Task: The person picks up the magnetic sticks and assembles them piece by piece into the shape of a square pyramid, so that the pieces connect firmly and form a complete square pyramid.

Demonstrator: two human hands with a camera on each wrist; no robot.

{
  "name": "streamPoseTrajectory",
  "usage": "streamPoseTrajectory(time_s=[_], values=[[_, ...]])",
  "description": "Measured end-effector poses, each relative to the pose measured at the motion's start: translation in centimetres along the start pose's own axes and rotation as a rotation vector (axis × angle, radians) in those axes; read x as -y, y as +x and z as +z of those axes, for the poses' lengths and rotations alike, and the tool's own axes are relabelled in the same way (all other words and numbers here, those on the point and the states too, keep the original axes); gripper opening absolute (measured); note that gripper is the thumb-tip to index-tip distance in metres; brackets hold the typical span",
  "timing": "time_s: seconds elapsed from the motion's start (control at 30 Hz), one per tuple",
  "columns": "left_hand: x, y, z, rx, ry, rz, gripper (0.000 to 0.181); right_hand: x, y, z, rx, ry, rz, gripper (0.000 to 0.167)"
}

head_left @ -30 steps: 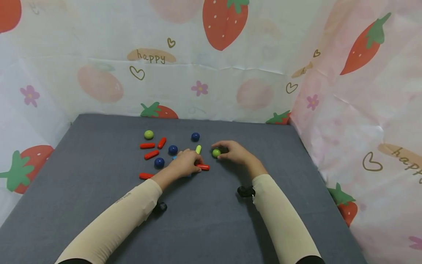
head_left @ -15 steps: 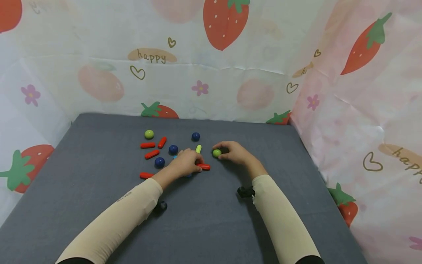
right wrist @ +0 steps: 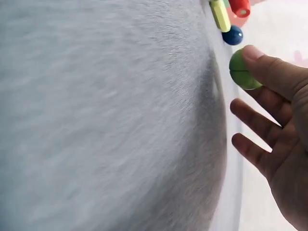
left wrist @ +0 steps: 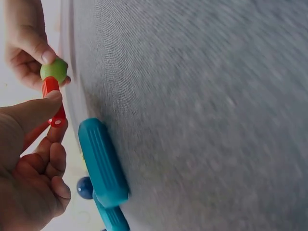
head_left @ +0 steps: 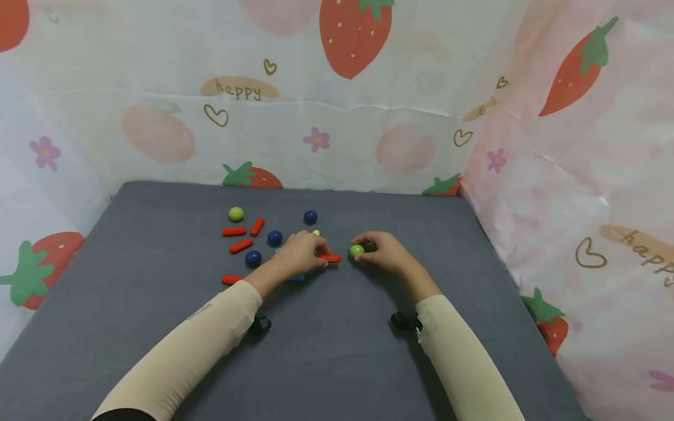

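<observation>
My left hand [head_left: 301, 257] pinches a short red ridged stick [head_left: 332, 258] between thumb and fingers, with its free end pointing right. My right hand [head_left: 388, 252] holds a green ball [head_left: 356, 250] with the thumb on its near side; a seam line crosses the ball in the right wrist view. A small gap separates stick and ball in the head view, though they overlap in the left wrist view. Close by the left hand lie teal ridged sticks [left wrist: 103, 163], partly hidden by that hand in the head view. A yellow-green stick [right wrist: 220, 15] lies behind it.
Left of the hands, several red sticks [head_left: 241, 245] and dark blue balls [head_left: 253, 259] are scattered on the grey cloth-covered table [head_left: 337, 362]. Another green ball [head_left: 236, 213] is at the far left of the group, and a blue ball [head_left: 310, 217] lies farther back.
The left hand has moved the red stick slightly right and away from me. The right hand has shifted right and a little nearer with the green ball. The loose pieces have stayed put.
</observation>
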State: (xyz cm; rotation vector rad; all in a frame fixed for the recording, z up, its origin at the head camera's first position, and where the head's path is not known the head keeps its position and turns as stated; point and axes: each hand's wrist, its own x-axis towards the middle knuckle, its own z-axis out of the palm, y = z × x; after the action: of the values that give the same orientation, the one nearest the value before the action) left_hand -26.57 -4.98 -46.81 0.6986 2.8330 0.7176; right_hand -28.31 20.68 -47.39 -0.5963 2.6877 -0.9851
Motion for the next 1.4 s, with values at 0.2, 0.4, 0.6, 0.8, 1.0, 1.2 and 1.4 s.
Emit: streamPoseTrajectory(time_s=[0.2,0.4,0.6,0.8,1.0,1.2,1.4], values=[[-0.4,0.5,0.7,-0.007,0.000,-0.006,0.018,-0.1,-1.4,0.4,-0.027,0.024,0.056,0.038],[-0.8,1.0,1.3,0.005,-0.010,0.007,0.016,-0.4,-1.9,0.9,-0.036,0.033,0.051,0.036],[-1.6,1.5,1.7,0.018,0.026,0.030,0.015,-0.7,-2.2,1.3,-0.038,0.034,0.062,0.032],[-2.2,1.7,2.0,0.035,0.054,0.037,0.013,-0.8,-2.5,1.5,-0.049,0.043,0.076,0.030],[-2.5,1.7,1.8,0.037,0.050,0.046,0.012,-1.0,-2.7,1.5,-0.058,0.039,0.079,0.031],[-2.5,1.8,1.9,0.025,0.062,0.057,0.014,-1.2,-2.7,1.5,-0.071,0.028,0.072,0.033],[-2.5,1.8,1.8,0.031,0.052,0.065,0.015,-1.3,-2.8,1.5,-0.079,0.042,0.076,0.034]])
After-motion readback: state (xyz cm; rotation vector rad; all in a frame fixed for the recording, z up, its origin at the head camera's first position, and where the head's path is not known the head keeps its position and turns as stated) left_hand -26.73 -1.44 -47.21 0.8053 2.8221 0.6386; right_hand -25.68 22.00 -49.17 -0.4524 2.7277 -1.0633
